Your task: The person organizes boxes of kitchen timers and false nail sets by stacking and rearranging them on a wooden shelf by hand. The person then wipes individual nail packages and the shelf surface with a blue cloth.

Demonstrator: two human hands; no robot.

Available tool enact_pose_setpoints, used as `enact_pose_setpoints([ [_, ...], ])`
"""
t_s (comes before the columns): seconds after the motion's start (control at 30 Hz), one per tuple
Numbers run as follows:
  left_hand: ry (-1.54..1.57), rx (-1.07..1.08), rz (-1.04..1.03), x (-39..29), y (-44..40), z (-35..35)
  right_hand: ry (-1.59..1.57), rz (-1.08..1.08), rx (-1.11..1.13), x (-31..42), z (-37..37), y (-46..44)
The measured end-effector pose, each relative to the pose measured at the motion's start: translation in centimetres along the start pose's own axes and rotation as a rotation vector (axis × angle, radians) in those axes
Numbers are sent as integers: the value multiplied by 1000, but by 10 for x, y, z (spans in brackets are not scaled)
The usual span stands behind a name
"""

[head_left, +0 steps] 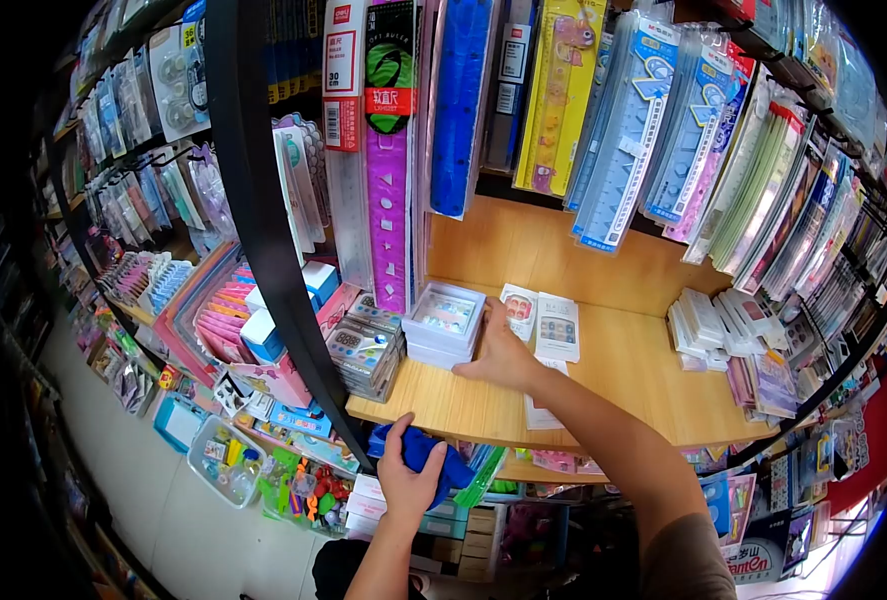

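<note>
My left hand (408,475) is closed around a crumpled blue cloth (433,458), just below the shelf's front edge. On the wooden shelf, my right hand (503,350) grips the right side of a short stack of clear and white plastic boxes (445,325), its thumb near the front corner. Small printed items show through the top box's lid. Against the left of this stack stands a pile of dark clear-lidded packs (365,345). Right behind my right hand lie printed cards with oval pictures, one a white card (557,328).
Packaged rulers (391,200) hang over the shelf, their lower ends close to the boxes. A black upright post (268,210) borders the left side. White packs (703,325) are piled at the shelf's right. Below are bins of small goods, including a clear tub (225,460) on the floor.
</note>
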State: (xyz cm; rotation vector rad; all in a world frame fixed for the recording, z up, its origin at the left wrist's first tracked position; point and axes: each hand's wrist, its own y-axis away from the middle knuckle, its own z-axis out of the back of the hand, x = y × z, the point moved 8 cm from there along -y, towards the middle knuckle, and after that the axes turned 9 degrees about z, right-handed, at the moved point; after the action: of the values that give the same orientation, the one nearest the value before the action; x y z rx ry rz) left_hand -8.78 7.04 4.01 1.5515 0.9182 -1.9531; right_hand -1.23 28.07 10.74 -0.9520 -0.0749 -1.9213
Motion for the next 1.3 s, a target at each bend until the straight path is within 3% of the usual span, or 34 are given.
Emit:
enact_pose_setpoints([
  [0.43,-26,-19,-45,-4,-3,3,19,86,23,14,-14,24],
  [0.73,48,48,67,3,-2,-2,-54,132,-71,41,-26,43],
  [0.83,51,58,85,-2,-1,-4,-15,87,104,42,-20,46],
  [0.93,48,56,82,-3,1,-3,270,69,194,27,18,35],
  [1.1,51,51,49,-4,0,-5,266,-173,146,-51,68,3],
  [1.3,18,55,49,-5,-1,-4,465,-183,326,-73,57,-20],
])
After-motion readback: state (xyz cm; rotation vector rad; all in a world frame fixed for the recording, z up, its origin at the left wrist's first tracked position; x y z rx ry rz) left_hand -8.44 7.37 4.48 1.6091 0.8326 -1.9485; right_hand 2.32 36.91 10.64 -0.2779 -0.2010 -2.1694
